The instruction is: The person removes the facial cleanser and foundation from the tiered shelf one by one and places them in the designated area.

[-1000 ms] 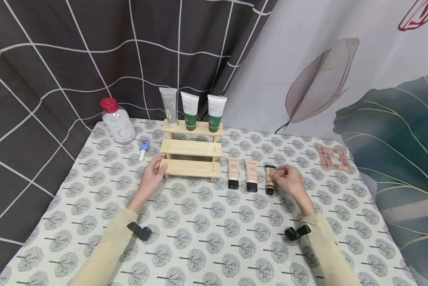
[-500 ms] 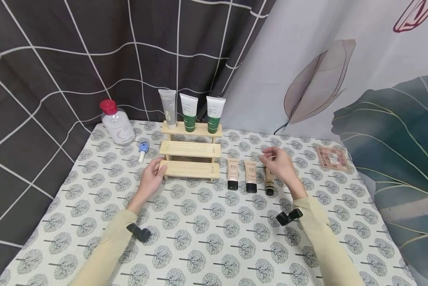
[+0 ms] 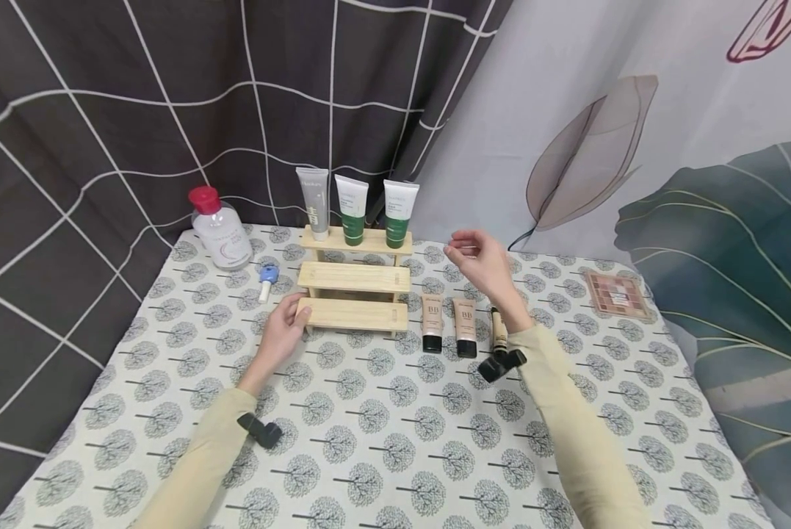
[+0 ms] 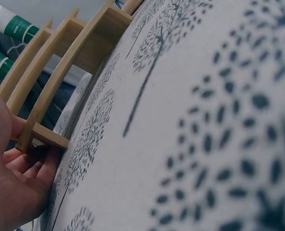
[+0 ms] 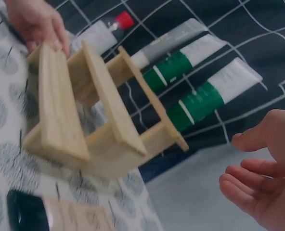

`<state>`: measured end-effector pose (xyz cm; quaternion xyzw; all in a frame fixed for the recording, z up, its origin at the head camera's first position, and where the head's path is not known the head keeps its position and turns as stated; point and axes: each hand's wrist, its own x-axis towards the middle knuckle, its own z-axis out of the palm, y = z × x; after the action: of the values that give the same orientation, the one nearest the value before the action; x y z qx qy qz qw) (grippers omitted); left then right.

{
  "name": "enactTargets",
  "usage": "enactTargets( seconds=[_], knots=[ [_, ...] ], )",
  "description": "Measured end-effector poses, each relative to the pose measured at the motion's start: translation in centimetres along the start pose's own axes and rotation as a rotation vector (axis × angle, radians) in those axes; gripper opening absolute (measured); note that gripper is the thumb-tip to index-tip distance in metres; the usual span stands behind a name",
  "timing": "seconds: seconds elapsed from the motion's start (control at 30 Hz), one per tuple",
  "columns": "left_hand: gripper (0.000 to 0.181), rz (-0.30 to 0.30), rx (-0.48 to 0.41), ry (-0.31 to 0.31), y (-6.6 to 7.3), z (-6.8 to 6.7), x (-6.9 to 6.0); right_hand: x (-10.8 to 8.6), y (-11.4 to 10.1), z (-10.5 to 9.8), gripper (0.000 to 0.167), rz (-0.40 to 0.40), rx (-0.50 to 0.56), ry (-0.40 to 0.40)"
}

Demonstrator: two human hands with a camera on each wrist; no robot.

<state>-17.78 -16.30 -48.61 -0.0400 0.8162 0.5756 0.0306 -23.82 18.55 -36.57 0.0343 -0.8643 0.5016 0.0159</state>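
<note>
A three-tier wooden stand (image 3: 353, 314) stands on the table. My left hand (image 3: 281, 323) grips the left end of its lowest step; in the left wrist view the thumb lies above and the fingers underneath. Upright on the top step are a grey tube (image 3: 312, 202) and two white-and-green tubes, one in the middle (image 3: 352, 213) and one at the right (image 3: 400, 213). My right hand (image 3: 484, 266) is held in the air right of the stand, fingers loosely bent and holding nothing. Below it lie two BB cream tubes (image 3: 432, 323) and a gold-and-black tube (image 3: 498, 327), partly hidden by the right wrist.
A clear bottle with a red cap (image 3: 223, 234) stands at the back left. Near it lies a small blue-and-white item (image 3: 266, 283). On the right is a makeup palette (image 3: 618, 295). Dark grid and pale leaf-print curtains hang behind the tree-print tablecloth (image 3: 369, 455).
My right hand has left the gold-and-black tube and moved up and left, away from the table. The left hand stays on the stand.
</note>
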Motion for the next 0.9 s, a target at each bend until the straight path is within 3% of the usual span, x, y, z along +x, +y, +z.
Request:
enactTargets(
  seconds=[0.3, 0.57, 0.9],
  knots=[
    [0.048, -0.001, -0.001, 0.001, -0.2, 0.0, 0.0, 2.1, -2.7, 2.6, 0.048, -0.08, 0.11, -0.007],
    [0.049, -0.01, 0.003, -0.006, 0.0, 0.0, 0.0, 3.1, -3.4, 5.1, 0.048, -0.144, 0.181, 0.059],
    [0.05, -0.005, -0.009, -0.009, -0.2, -0.1, 0.1, 3.7, -3.7, 7.3, 0.045, -0.104, 0.202, 0.074]
  ],
)
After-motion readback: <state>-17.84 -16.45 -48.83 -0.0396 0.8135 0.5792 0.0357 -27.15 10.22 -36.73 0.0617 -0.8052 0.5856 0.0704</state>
